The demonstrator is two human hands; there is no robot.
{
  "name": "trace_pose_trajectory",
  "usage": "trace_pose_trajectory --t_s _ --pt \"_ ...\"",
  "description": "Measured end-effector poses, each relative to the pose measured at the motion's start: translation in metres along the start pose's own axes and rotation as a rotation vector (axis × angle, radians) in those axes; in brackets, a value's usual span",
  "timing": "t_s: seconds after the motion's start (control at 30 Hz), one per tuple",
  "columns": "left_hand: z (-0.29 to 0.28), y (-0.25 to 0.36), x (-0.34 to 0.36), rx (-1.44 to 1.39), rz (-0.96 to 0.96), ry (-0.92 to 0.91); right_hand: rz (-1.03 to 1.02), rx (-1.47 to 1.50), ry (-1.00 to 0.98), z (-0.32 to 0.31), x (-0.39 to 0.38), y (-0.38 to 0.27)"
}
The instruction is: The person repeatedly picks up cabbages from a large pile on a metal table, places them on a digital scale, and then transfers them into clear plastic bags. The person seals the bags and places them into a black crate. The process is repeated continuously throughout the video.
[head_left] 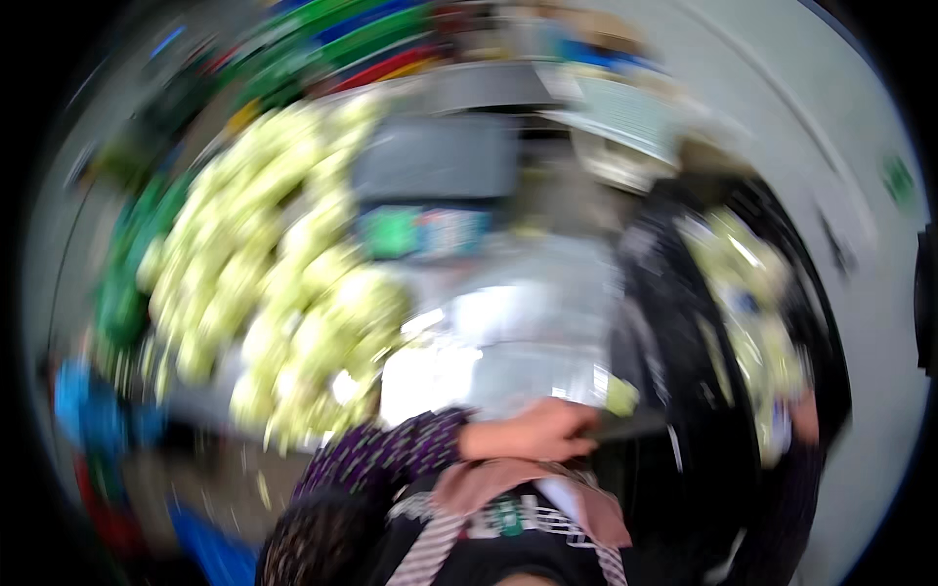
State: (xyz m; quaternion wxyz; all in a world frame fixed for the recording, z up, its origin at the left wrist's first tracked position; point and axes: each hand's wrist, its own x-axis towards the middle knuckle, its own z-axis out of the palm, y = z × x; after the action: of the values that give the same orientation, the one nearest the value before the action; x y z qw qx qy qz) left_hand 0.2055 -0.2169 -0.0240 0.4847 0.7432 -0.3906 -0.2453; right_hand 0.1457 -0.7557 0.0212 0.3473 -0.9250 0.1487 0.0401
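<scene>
Motion blurs the whole view. My left hand, in a dark patterned sleeve, lies curled at the near table edge, in front of my body. Whatever its fingers may hold is hidden. Just beyond it are shiny clear plastic sheets or bags, and a small pale green piece lies to its right. My right hand is at the right side of a black plastic bag, beside pale green, film-wrapped vegetables inside it. Its fingers are smeared.
A heap of pale green, cabbage-like vegetables covers the table's left part. Behind the sheets stands a grey scale with a lit panel. A pale plastic crate is at the back right. Green, blue and red crates are stacked farther back.
</scene>
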Motion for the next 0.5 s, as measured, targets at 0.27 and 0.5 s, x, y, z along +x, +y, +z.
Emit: trace_pose_trajectory --t_s 0.27,0.5 --pt "-0.038 -0.080 -0.076 0.404 -0.082 0.681 0.208 -0.541 0.130 -0.017 -0.025 -0.038" --pt "-0.196 -0.135 -0.293 0.740 -0.775 1.428 0.129 -0.257 0.183 0.013 0.066 -0.152"
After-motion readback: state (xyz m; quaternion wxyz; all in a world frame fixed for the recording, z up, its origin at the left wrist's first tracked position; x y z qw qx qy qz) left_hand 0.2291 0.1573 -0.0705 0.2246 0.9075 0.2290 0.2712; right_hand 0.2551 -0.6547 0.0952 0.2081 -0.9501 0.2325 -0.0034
